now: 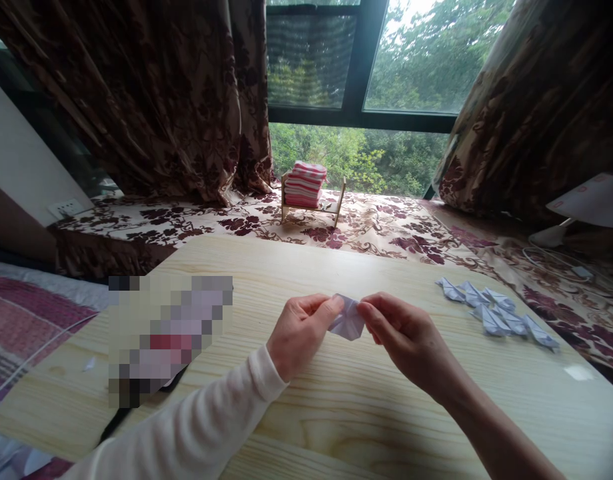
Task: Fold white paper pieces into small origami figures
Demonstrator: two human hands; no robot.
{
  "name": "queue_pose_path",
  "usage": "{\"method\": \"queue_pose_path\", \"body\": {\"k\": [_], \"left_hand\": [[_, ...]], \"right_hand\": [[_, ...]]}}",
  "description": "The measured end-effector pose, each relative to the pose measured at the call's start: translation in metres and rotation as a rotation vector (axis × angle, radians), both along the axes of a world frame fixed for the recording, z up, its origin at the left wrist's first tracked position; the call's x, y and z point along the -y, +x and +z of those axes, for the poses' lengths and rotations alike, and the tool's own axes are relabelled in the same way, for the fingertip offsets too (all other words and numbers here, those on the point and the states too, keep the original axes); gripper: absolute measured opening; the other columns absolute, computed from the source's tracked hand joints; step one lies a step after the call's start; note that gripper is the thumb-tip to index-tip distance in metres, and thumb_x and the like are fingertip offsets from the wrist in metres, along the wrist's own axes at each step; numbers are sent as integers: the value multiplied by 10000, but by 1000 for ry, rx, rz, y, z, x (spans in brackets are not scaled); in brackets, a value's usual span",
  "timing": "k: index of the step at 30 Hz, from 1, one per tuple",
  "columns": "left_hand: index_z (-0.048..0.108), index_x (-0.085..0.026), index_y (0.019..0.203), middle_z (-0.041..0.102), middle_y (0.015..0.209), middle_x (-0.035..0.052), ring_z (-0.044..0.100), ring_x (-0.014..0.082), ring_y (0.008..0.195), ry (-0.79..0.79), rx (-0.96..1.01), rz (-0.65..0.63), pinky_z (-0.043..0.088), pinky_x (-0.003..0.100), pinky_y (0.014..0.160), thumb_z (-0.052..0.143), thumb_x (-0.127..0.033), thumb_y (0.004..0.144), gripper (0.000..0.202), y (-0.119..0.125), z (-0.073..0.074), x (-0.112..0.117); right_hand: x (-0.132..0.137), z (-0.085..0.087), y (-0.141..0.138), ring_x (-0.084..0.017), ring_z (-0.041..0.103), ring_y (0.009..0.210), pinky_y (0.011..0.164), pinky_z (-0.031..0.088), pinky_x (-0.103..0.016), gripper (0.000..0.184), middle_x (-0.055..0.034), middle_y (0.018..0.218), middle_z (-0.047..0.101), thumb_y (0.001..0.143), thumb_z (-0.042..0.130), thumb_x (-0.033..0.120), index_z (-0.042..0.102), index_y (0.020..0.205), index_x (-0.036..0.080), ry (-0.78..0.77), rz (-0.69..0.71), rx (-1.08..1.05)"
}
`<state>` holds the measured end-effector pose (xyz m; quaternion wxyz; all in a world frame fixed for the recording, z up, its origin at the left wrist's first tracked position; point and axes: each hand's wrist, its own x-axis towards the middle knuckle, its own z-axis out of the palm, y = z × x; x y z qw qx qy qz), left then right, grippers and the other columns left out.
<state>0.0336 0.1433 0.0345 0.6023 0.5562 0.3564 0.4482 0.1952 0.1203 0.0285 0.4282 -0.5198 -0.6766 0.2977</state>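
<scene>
Between my two hands, above the middle of the wooden table (306, 407), is a small piece of folded white paper (350, 323) with crease lines across it. My left hand (306, 330) pinches its left edge, thumb on top. My right hand (400, 331) grips the right edge between thumb and fingers. The fingertips behind the paper are hidden. Several folded white paper pieces (491, 319) with pointed ends lie grouped at the right of the table.
A pixelated area (171, 340) covers something on the table's left, with a black strap (114, 423) below it. Behind the table, a small wooden rack (339, 207) holds folded red-striped cloths (305, 185) on the floral window seat (221, 223). A lamp (589, 200) stands at right.
</scene>
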Motion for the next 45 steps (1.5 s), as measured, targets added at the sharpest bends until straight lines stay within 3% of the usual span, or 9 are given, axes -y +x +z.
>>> {"method": "queue_pose_path", "body": {"k": [11,26,32,45], "left_hand": [[739,-96,737,666,653,45,567,152,651,-70,1,-41,440,265,651,630,-326,746,255,4,-9,-1],[727,-96,684,626,619,28,506,125,613,-98,-8,-51,384,245,609,646,-320,724,241,4,-9,0],[708,-98,661,583,602,19,465,121,614,-138,26,-90,352,249,593,623,-397,750,323,4,-10,0],[671,-96,635,543,594,4,436,104,594,-141,8,-70,338,240,582,644,-388,717,304,4,-11,0]], "right_hand": [[-1,-1,2,-100,437,498,416,322,-211,291,18,560,518,884,519,397,627,737,170,27,4,-7],[-5,-7,1,-91,405,486,405,313,-206,312,28,548,483,885,519,414,626,731,164,-35,8,-98],[-3,-9,3,-98,435,533,439,328,-207,294,15,593,522,892,526,404,623,747,167,-4,15,-108],[-3,-13,3,-105,438,559,484,349,-218,286,9,611,532,893,529,402,626,762,167,14,0,-101]]}}
